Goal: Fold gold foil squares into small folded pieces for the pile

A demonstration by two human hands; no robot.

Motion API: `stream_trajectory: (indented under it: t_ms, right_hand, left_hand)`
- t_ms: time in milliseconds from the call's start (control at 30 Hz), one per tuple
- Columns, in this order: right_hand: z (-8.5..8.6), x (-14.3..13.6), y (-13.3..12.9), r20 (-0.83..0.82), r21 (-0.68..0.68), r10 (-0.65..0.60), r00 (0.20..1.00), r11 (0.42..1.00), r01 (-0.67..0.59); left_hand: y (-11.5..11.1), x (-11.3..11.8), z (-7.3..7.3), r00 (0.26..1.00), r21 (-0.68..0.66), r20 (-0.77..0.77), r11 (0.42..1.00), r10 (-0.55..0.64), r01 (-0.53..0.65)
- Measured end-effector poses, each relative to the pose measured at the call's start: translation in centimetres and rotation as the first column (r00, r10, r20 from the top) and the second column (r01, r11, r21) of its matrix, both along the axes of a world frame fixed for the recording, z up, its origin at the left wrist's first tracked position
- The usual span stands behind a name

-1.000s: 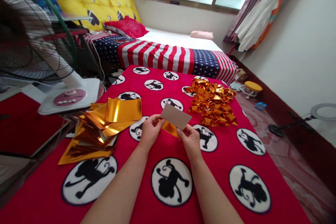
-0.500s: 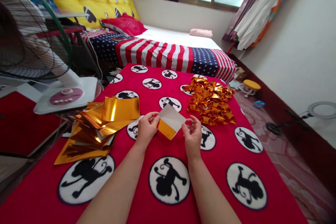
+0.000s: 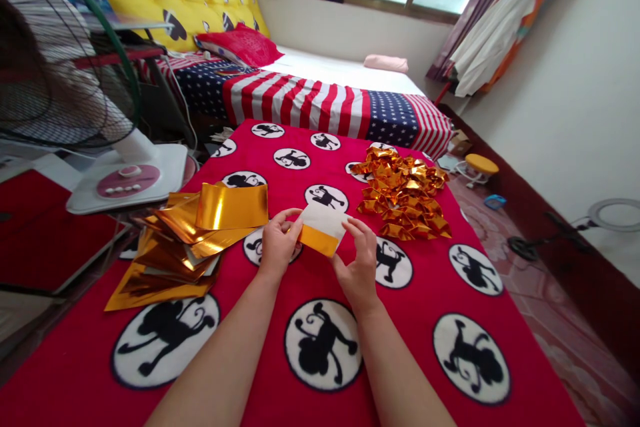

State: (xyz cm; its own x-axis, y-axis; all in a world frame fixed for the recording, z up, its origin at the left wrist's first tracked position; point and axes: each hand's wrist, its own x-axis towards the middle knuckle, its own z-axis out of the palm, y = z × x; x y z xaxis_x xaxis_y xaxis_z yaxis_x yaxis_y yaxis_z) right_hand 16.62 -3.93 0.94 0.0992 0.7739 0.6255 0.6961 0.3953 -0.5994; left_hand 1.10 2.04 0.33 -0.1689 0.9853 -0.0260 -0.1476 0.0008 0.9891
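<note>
A sheet of gold foil paper [image 3: 323, 219] is held above the table, its white back facing up and a gold strip folded over along the near edge. My left hand [image 3: 277, 243] pinches its left side between thumb and fingers. On the opposite side, my right hand [image 3: 361, 268] has its thumb at the near right corner and its fingertips against the right edge. Left of my hands lies a loose stack of flat gold foil sheets [image 3: 233, 207]. Beyond my right hand, folded gold foil pieces [image 3: 405, 193] are heaped together.
A red cloth with monkey prints [image 3: 250, 360] covers the table. An electric fan [image 3: 150, 170] stands at the left. Past the table is a bed with a striped, starred cover [image 3: 310, 107]. A yellow stool [image 3: 481, 163] and a ring light [image 3: 615, 215] are on the right.
My right hand has shifted left and in against the paper's right edge, its thumb moving down to the near corner. The paper has turned, its gold strip now more level. My left hand keeps its pinch.
</note>
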Motion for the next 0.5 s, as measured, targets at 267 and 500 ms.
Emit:
stream_trajectory:
  t_ms: [267,500]
  right_hand:
    - [-0.5,0.1,0.2,-0.001,0.1,0.075,0.997,0.992,-0.075]
    - [-0.1,1.2,0.1,-0.441,-0.087,0.007,0.897,0.995,-0.05]
  left_hand:
    - [-0.1,-0.2,-0.1,0.985,0.008,-0.154,0.997,-0.072,0.074]
    - [-1.3,-0.7,3.0,0.852,0.429,-0.523,0.855,-0.028,0.291]
